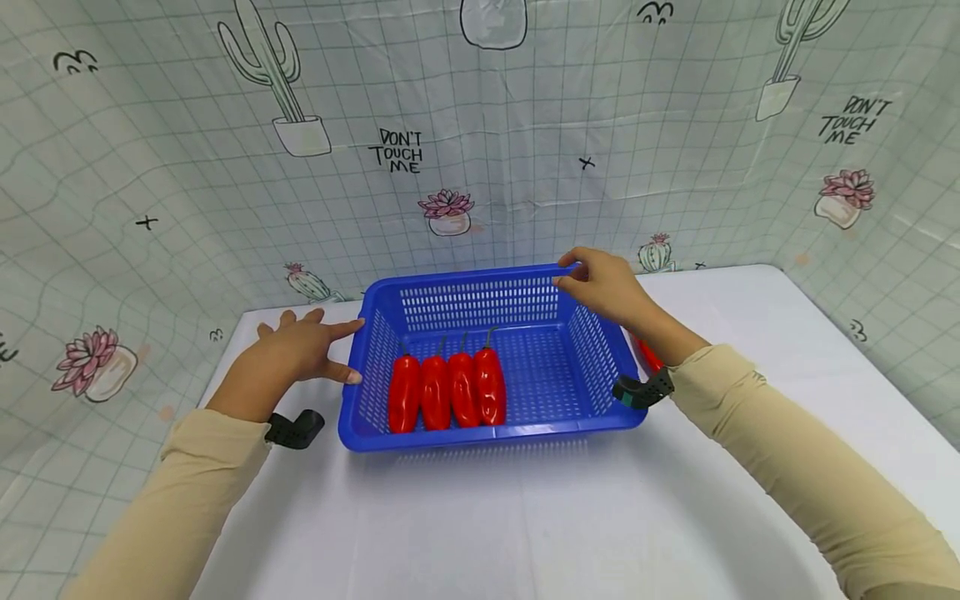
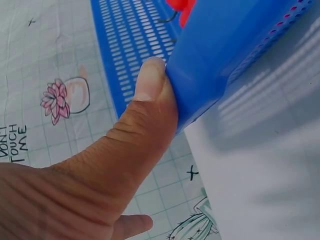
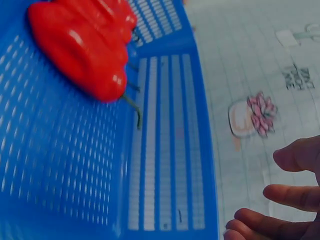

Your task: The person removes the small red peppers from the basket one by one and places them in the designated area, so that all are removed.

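A blue plastic basket [image 1: 450, 439] with slotted walls sits on the white table. Several glossy red peppers [image 1: 463, 392] with green stems lie side by side in its left half, stems toward the back. My left hand [image 1: 296, 350] is at the left rim with fingers spread; in the left wrist view its thumb [image 2: 137, 127] lies against the basket's corner. Over the back right corner hovers my right hand [image 1: 600, 285], fingers loosely bent and nothing between them. The right wrist view shows those fingers [image 3: 295, 197] apart, beyond the basket wall.
Another red object [image 1: 648, 357] lies right of the basket, partly hidden by my right forearm. The white tabletop [image 1: 480, 525] extends in front and to both sides. A gridded cloth [image 1: 525, 200] printed with cacti hangs behind the table and along its sides.
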`<state>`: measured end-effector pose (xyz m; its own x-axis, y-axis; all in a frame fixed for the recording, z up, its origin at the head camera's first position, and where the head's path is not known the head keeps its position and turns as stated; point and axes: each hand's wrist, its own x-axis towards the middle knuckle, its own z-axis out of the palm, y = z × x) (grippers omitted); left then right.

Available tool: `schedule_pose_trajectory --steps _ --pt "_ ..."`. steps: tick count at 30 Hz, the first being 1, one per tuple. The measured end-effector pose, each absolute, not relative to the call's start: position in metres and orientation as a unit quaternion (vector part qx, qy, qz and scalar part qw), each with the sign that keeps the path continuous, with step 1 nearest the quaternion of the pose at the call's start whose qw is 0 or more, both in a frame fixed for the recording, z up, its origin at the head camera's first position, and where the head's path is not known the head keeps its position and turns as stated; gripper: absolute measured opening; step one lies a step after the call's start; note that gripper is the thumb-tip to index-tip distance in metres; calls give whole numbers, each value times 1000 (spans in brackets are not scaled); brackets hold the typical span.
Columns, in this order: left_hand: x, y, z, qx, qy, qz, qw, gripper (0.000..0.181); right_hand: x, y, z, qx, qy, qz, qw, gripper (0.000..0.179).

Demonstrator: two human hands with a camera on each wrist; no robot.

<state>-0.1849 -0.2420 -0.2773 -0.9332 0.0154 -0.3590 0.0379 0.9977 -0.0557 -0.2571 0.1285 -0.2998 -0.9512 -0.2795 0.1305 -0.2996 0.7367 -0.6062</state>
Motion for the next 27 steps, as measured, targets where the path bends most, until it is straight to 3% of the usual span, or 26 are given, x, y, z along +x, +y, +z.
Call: schedule_pose_trajectory --steps 14,27 --pt "-186 -245 -279 17 983 -33 177 95 -265 63 -321 189 -933 300 -58 39" --pt "-186 -248 -281 22 983 -18 182 95 -264 39 -337 155 -908 323 -218 41"
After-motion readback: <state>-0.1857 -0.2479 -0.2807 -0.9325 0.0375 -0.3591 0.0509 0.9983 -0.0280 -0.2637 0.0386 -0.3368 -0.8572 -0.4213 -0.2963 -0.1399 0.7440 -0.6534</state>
